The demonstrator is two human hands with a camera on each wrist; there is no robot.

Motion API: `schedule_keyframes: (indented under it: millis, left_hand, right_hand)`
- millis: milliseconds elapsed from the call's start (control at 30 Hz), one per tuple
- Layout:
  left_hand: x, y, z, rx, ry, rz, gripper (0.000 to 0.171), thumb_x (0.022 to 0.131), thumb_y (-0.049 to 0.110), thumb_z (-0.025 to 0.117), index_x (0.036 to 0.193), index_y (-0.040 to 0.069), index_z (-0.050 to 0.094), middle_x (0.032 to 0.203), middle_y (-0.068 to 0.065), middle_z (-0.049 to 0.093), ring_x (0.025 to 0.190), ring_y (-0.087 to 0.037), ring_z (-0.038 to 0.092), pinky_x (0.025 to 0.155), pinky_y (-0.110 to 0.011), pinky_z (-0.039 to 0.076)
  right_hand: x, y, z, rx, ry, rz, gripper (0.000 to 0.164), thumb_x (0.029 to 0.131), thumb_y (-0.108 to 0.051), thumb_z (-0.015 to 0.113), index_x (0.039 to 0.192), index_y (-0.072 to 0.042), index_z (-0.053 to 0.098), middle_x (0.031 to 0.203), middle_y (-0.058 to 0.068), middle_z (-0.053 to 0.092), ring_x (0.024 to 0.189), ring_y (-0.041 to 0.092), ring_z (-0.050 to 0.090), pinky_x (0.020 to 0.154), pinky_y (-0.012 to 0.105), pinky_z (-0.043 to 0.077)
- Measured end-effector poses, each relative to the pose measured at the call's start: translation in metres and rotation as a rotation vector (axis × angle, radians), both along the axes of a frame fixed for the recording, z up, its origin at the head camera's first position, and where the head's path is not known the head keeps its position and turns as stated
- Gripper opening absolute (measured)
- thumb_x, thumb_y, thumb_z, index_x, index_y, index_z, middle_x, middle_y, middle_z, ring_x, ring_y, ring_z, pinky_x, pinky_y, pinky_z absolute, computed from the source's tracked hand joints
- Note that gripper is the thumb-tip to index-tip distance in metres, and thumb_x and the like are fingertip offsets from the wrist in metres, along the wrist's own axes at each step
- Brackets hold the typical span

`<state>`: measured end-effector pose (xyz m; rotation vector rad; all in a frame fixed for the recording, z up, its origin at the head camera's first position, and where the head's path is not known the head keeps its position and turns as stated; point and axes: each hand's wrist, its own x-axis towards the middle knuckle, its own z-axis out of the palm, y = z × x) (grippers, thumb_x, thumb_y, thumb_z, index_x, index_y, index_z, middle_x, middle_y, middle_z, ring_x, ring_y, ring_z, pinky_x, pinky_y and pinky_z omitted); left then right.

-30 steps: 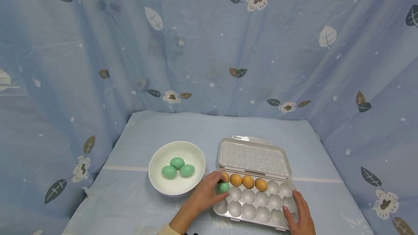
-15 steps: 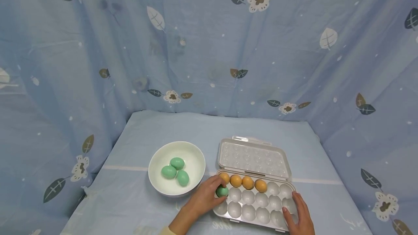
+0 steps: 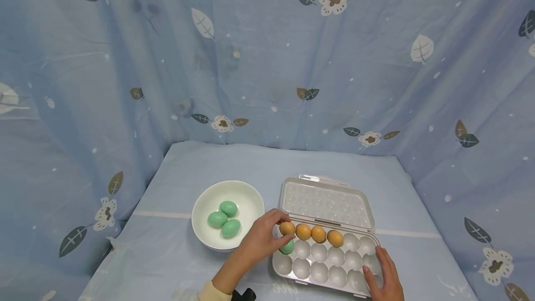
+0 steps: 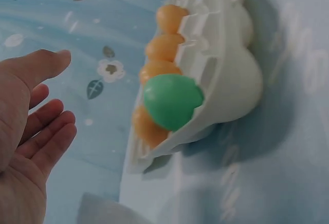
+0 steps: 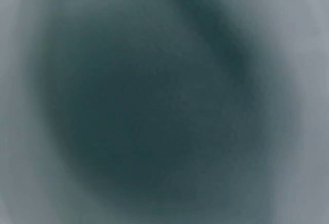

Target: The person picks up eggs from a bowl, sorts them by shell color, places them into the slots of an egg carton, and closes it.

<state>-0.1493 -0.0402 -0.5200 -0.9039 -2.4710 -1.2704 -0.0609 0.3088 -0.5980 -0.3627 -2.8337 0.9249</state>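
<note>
My left hand (image 3: pixel 262 237) hovers over the left end of the egg carton (image 3: pixel 319 272), its thumb and fingers spread. In the left wrist view, the left hand (image 4: pixel 31 116) stands apart from the green egg (image 4: pixel 169 100). That green egg (image 3: pixel 287 247) sits in the second row's leftmost cup, in front of an orange egg (image 3: pixel 287 228). Several orange eggs line the back row. My right hand (image 3: pixel 385 277) rests on the carton's right end, thumb and fingers extended. The right wrist view is dark and blurred.
A white bowl (image 3: pixel 201 232) with three green eggs (image 3: pixel 231 228) stands left of the carton. The carton's lid (image 3: pixel 328 202) lies folded back behind it. A patterned blue curtain (image 3: pixel 267 59) encloses the cloth-covered table (image 3: pixel 251 161).
My left hand has let go of the green egg in the carton and risen, its fingers spreading apart. One green egg in the bowl has shifted. The right hand has stayed on the carton.
</note>
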Motion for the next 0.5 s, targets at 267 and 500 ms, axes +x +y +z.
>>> schedule_keyframes:
  millis: [267, 500]
  left_hand:
    - [-0.011, -0.023, 0.016, -0.026, 0.012, 0.134, 0.037, 0.086, 0.023, 0.086, 0.115, 0.01, 0.068, 0.109, 0.001, 0.068, 0.099, -0.016, 0.067, 0.088, -0.033, 0.059]
    - [-0.015, -0.047, 0.022, -0.001, -0.022, 0.216, 0.037, 0.086, 0.021, 0.086, 0.116, 0.01, 0.068, 0.109, -0.004, 0.068, 0.098, -0.021, 0.068, 0.087, -0.037, 0.06]
  right_hand:
    - [0.002, 0.0, 0.0, -0.014, 0.02, 0.014, 0.075, 0.102, -0.041, 0.06, 0.159, -0.003, 0.028, 0.158, 0.029, 0.03, 0.145, 0.054, 0.03, 0.112, 0.072, 0.029]
    - [-0.001, 0.001, 0.002, -0.026, -0.003, 0.008, 0.076, 0.103, -0.043, 0.059, 0.159, -0.003, 0.028, 0.159, 0.03, 0.028, 0.146, 0.053, 0.029, 0.115, 0.069, 0.027]
